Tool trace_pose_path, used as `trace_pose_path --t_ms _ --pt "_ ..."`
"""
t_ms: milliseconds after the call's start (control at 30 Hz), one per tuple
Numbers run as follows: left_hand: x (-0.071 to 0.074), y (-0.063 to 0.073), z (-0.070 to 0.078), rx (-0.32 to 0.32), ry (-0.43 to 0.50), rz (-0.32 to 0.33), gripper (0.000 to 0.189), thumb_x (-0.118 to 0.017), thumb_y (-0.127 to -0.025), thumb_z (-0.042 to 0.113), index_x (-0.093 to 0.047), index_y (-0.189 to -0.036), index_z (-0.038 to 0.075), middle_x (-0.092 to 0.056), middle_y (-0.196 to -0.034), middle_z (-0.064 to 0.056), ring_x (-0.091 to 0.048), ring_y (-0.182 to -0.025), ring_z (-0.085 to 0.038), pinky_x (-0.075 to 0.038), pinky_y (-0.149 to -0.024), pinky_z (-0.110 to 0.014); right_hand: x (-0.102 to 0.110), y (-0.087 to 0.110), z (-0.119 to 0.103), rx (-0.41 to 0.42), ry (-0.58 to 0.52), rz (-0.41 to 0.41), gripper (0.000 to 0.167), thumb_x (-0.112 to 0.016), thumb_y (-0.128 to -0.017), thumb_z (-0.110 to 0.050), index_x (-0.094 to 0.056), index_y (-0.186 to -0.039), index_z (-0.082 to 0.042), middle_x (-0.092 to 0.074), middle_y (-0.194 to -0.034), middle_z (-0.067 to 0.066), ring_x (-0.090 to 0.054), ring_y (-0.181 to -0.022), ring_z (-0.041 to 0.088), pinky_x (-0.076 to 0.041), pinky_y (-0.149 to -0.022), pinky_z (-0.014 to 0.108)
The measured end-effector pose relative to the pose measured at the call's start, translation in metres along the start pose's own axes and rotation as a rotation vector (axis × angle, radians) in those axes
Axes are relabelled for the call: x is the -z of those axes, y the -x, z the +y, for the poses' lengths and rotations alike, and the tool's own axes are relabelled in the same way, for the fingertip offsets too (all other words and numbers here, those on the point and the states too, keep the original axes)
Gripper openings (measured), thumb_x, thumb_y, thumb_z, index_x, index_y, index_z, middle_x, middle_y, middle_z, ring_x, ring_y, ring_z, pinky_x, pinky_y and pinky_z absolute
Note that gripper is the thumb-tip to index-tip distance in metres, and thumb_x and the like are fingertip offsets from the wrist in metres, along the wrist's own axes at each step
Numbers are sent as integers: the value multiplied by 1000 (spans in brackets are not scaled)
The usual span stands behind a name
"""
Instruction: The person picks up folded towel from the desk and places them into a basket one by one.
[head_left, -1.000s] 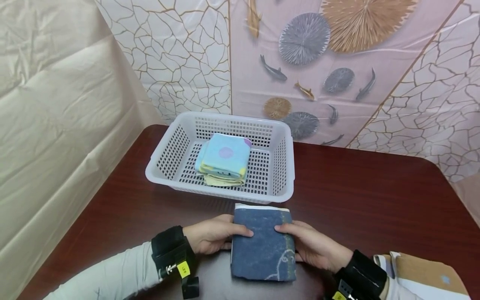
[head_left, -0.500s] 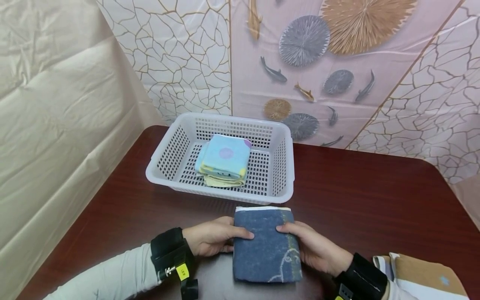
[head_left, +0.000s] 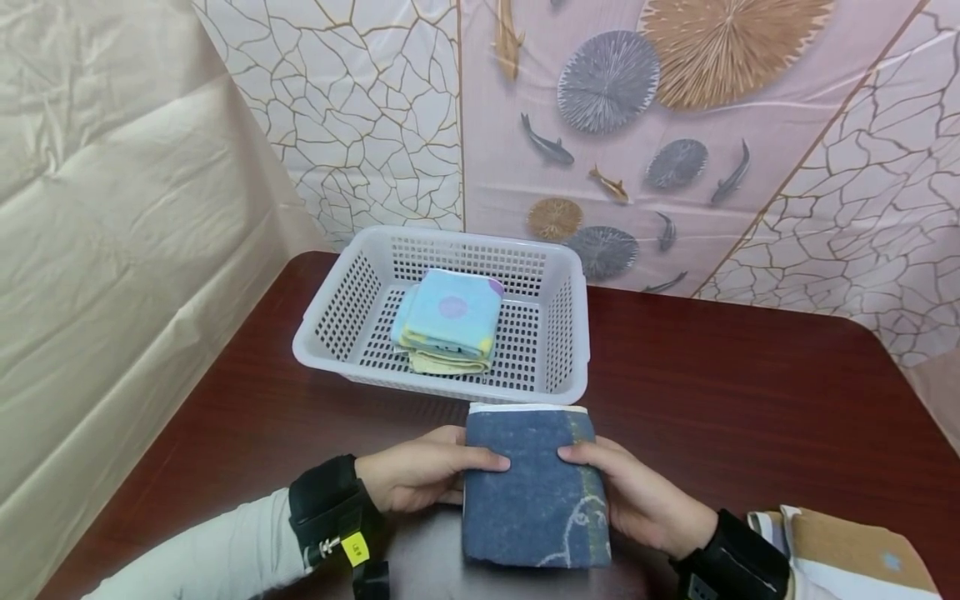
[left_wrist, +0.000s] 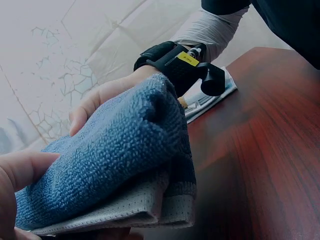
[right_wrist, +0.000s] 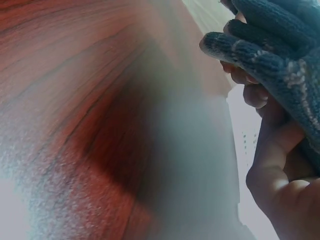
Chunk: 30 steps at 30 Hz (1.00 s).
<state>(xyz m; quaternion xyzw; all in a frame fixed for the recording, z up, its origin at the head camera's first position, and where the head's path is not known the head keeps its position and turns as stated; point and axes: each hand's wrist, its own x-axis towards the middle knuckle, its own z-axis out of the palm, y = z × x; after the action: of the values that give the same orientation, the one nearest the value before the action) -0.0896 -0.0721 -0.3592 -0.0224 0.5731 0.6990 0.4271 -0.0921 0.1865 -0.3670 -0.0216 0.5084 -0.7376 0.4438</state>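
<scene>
A folded dark blue towel (head_left: pixel 534 500) with a white edge is held up between both hands in front of the basket. My left hand (head_left: pixel 420 468) grips its left side, thumb on top and fingers underneath. On the opposite side my right hand (head_left: pixel 647 497) grips it the same way. In the left wrist view the towel's (left_wrist: pixel 110 145) thick folded layers show, with a pale underside. Fingers of the right hand (right_wrist: pixel 270 165) curl beneath the towel (right_wrist: pixel 280 65) in the right wrist view.
Behind the towel stands a white plastic basket (head_left: pixel 322 360) with folded light blue and yellow towels (head_left: pixel 452 310) stacked inside. A folded brown and white towel (head_left: pixel 847 542) lies at the right front of the dark red table (head_left: pixel 720 375). A patterned wall covering rises behind.
Both hands keep their grip on the dark blue towel. It has shifted slightly, and its far edge now reaches up to the basket's front rim in the head view.
</scene>
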Motion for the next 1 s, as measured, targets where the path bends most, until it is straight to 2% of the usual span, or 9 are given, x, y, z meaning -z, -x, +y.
trace_pose_path --t_ms 200,433,733,1000 --pt "0 7 4 -7 0 -19 44 -62 -94 16 -52 -132 -3 -72 -108 -9 -70 -102 -20 -57 -92 -42 -3 1 -3 4 -2 -4 57 -44 -105 -26 -22 -152 -3 -66 -122 4 -65 -114 18 -55 -96 41" --pt "0 16 12 -39 11 -56 43 -60 -95 16 -52 -133 -4 -71 -109 -6 -69 -100 -16 -57 -92 -41 -11 6 -8 22 1 -1 49 -45 -104 -25 -31 -146 -3 -68 -120 4 -67 -112 18 -56 -94 41" --pt "-2 31 30 -69 -32 -53 46 -60 -96 18 -49 -136 -1 -71 -112 -6 -69 -100 -16 -56 -93 -43 -31 12 -23 46 44 59 40 -50 -103 -26 -40 -136 -7 -72 -111 3 -71 -103 16 -59 -87 41" --pt "-2 39 49 -132 -41 -96 47 -58 -96 13 -45 -139 -2 -70 -113 -8 -71 -98 -16 -56 -94 -45 -40 18 -45 84 104 41 39 -47 -105 -26 -40 -138 -7 -72 -111 3 -72 -101 17 -59 -86 40"
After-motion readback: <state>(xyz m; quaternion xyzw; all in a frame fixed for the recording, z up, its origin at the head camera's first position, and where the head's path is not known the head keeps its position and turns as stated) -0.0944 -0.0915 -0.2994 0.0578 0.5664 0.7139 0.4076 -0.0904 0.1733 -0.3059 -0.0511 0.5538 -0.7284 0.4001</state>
